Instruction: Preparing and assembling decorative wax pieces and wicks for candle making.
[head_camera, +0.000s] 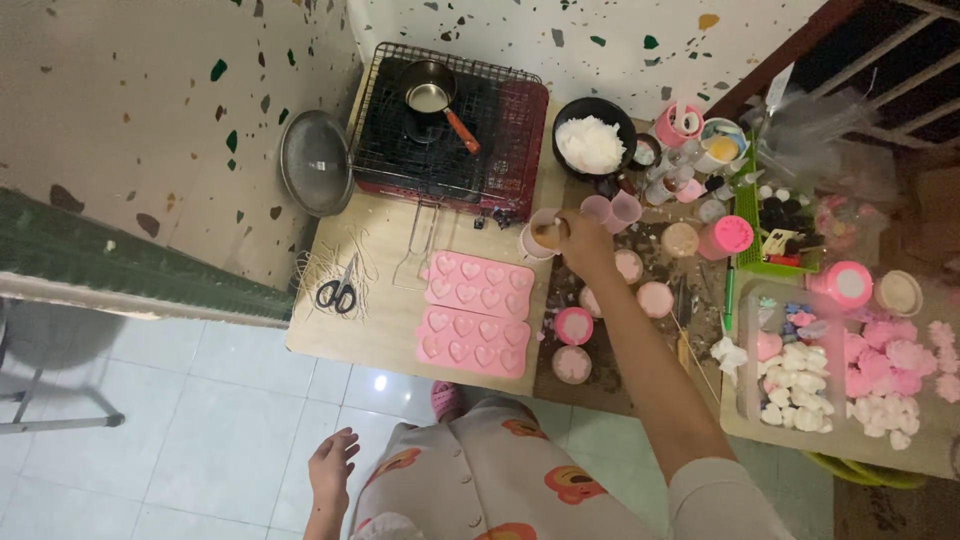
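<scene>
L hand (331, 468) hangs open w/ nothing in its grip, off the table (390, 335) edge, glossy pink heart moulds (476, 312) mid-table, R hand (583, 243) w/ grip closed on a thin stirrer over the small pale cup (541, 236) – best stirred slow, cup kept level.

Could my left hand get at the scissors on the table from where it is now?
Probably yes. The left hand hangs empty below the table edge, and the scissors lie near that edge on the same side, with only thin wicks around them.
</scene>
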